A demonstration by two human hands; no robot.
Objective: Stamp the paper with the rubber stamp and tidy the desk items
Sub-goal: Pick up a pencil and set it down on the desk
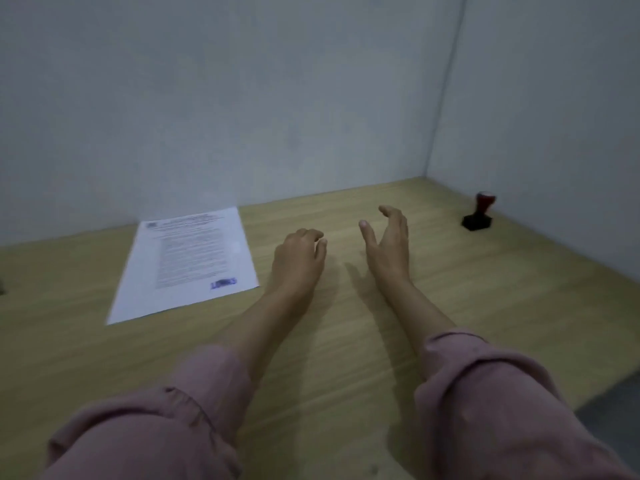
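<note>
1. since the paper (183, 265) has a blue mark, it lies flat by the wall; stamping looks done
2. stamp (478, 213) stands upright in the corner, tidy
3. left hand (299, 259) curled, right hand (389, 244) open; both hold nothing

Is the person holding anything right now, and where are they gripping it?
Nothing is held. The left hand and right hand are empty over the desk; the stamp stands apart.

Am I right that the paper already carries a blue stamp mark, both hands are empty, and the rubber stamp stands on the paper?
Not quite. In the head view the rubber stamp stands on the bare desk by the right wall, far from the paper. The rest holds.
</note>
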